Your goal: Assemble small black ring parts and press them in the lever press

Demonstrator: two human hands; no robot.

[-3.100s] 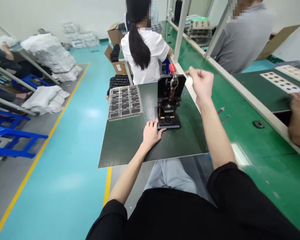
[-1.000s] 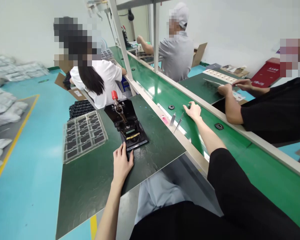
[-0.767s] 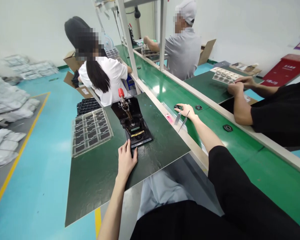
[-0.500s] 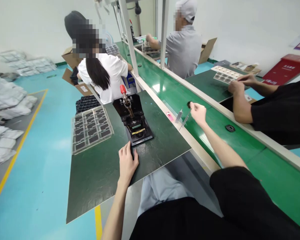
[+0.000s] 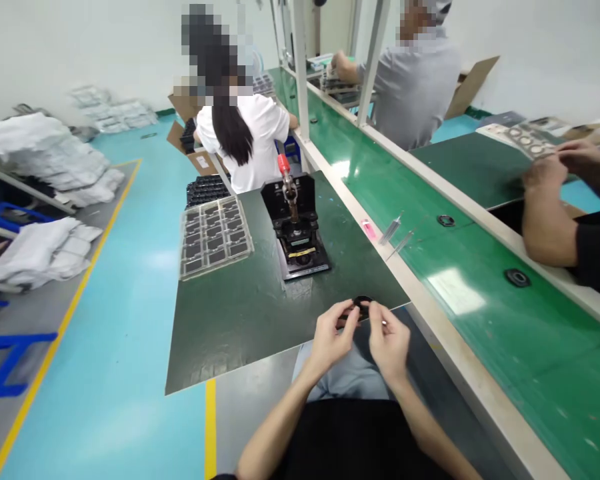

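Observation:
Close to the front edge of the green work mat (image 5: 230, 313), my left hand (image 5: 334, 333) pinches a small black ring-like part (image 5: 363, 301) from its left side. My right hand (image 5: 389, 337) grips the same part from the right, fingertips closed on it. The fingers hide much of the part. Beyond them stands a black fixture (image 5: 303, 257) with a toggle clamp and a red handle (image 5: 284, 164), touched by neither hand. Left of it lies a clear tray (image 5: 251, 248) with several dark square pieces.
A green conveyor belt (image 5: 473, 257) runs along the right, bearing black parts (image 5: 518, 277). Thin metal tools (image 5: 391, 229) and a pink item (image 5: 369, 230) lie on its pale rail. Co-workers sit ahead; a co-worker's hands (image 5: 547, 170) hold a tray across the belt.
My right hand has come back from over the belt with a small black part. My left hand has left the mat beside the fixture and joined it. The view has shifted.

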